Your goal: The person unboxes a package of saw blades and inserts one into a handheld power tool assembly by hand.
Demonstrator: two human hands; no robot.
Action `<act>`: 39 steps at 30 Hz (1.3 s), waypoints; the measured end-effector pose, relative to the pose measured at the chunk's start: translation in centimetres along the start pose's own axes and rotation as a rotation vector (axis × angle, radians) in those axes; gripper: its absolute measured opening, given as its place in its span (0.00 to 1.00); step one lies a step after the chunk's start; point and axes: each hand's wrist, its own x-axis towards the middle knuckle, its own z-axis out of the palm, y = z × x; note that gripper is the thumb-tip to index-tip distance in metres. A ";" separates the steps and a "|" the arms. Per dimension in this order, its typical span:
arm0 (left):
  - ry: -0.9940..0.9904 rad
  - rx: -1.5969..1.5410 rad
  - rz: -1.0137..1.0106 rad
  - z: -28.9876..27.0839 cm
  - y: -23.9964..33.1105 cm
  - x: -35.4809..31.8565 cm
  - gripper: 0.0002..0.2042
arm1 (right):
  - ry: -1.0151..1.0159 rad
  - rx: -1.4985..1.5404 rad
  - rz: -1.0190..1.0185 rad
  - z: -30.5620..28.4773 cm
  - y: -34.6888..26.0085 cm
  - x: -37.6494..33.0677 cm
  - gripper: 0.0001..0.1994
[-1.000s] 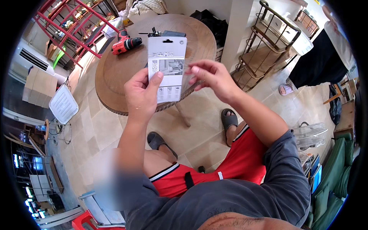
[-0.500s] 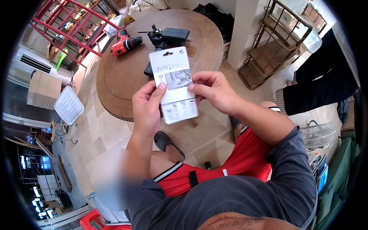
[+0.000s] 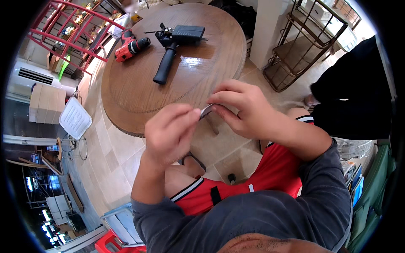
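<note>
Over the near edge of the round table, a white printed package card [image 3: 206, 111] is turned nearly edge-on, so only a thin strip of it shows. My right hand [image 3: 247, 110] pinches it between thumb and fingers. At its other end, the curled fingertips of my left hand [image 3: 168, 131] close on it, somewhat blurred by motion. Beyond my hands lies a black tool attachment [image 3: 187, 34] with a long black side handle [image 3: 166, 64]. Left of it rests a red and black cordless drill [image 3: 131, 47].
The wooden round table [image 3: 130, 90] stands before me. A metal-framed shelf rack [image 3: 291, 55] is at the right, near a person in black trousers [image 3: 350, 97]. A red metal frame [image 3: 71, 31], stacked cardboard [image 3: 47, 103] and a white plastic lid [image 3: 76, 118] are at the left.
The card has gone from facing me flat to nearly edge-on. My left hand has shifted right and curled at its end. The person at the right has moved.
</note>
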 end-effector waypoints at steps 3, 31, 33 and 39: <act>0.066 0.198 0.281 -0.7 0.7 0.2 0.11 | 0.168 -0.101 -0.263 -0.8 -0.4 0.5 0.12; 0.119 0.306 0.325 -0.1 2.3 -1.4 0.17 | 0.206 0.443 0.069 2.1 -1.6 -0.4 0.07; 0.147 0.333 0.288 0.1 2.3 -1.6 0.17 | 0.288 0.225 -0.072 1.8 -1.8 0.4 0.07; 0.165 0.449 0.279 0.4 2.4 -1.9 0.19 | 0.132 0.522 0.253 1.9 -3.4 0.4 0.10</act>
